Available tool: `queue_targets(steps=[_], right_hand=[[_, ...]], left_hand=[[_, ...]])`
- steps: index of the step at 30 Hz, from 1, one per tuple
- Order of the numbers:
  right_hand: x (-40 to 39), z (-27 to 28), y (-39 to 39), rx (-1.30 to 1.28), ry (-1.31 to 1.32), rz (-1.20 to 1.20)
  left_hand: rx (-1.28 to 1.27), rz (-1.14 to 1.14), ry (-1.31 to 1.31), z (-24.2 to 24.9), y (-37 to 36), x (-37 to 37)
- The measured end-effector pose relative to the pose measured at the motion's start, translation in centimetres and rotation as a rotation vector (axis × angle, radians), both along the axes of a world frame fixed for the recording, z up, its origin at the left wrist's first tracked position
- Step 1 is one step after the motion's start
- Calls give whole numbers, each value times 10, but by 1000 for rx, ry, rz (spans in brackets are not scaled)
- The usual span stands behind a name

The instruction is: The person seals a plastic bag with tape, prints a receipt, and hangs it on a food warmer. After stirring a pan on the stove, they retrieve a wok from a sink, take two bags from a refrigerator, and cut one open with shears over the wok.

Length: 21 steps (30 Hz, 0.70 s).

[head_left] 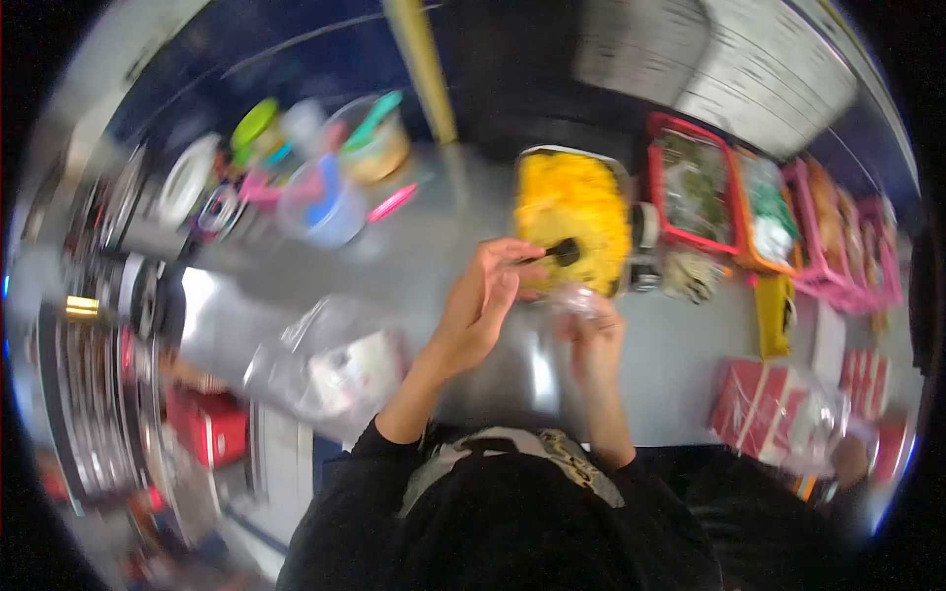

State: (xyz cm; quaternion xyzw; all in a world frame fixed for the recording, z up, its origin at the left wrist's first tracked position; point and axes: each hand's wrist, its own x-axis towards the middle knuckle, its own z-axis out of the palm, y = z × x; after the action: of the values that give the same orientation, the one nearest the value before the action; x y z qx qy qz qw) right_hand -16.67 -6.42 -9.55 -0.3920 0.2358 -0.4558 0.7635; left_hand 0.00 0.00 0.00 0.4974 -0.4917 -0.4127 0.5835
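My left hand (481,300) is closed on the thin handle of a black spoon (564,252). The spoon's dark head is over a rectangular tray (524,156) filled with chopped yellow food (572,197). Just in front of the tray, my right hand (597,340) is closed on a small piece of clear plastic (575,299). Blur hides whether that plastic is a bag or a cup, and whether anything is in it. Both hands are close together at the tray's near edge.
A plastic bag (345,360) lies on the metal counter (443,217) at left, with tubs (325,209) behind it. On the right are a red basket (698,236), an orange basket (774,258), a pink basket (828,281) and red-and-white packets (754,399).
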Motion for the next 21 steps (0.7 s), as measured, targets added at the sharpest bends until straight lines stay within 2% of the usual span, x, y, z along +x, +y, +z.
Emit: queue_targets(steps=[1,2,3,4,6,8,9,11,13,15,16,17,19,20,21], right_hand=[[-14,-4,-10,38,-93,-8],[-26,4,-23,90,-33,-16],[38,16,9,4,59,-39],[53,29,26,13,7,100],[81,56,55,27,-117,337],[118,83,88,-290,181,482],[135,93,108,-457,337,544],[181,107,167,-915,326,384],[220,89,204,-1114,415,681],[266,59,238,-1248,520,938],[294,16,253,-1360,493,920],[317,-17,264,-1470,462,897],[344,-24,280,-1137,620,1316],[356,-26,286,-946,693,1510],[366,-28,285,-686,702,1475]], left_hand=[[-9,211,-278,13,19,-4],[-1,403,-564,28,36,-11],[-69,678,-830,21,113,61],[-4,889,-1173,39,155,77],[336,1079,-1504,50,216,102],[476,1141,-1416,24,258,132],[445,1105,-1178,-13,272,152],[458,1073,-786,-31,297,167],[545,1073,-468,-27,313,172],[456,1163,-584,-13,332,164],[403,1210,-643,-7,341,162],[389,1157,-629,-6,352,161],[355,1048,-607,-5,374,158],[382,948,-504,-6,382,157],[372,895,-406,-5,388,156]])
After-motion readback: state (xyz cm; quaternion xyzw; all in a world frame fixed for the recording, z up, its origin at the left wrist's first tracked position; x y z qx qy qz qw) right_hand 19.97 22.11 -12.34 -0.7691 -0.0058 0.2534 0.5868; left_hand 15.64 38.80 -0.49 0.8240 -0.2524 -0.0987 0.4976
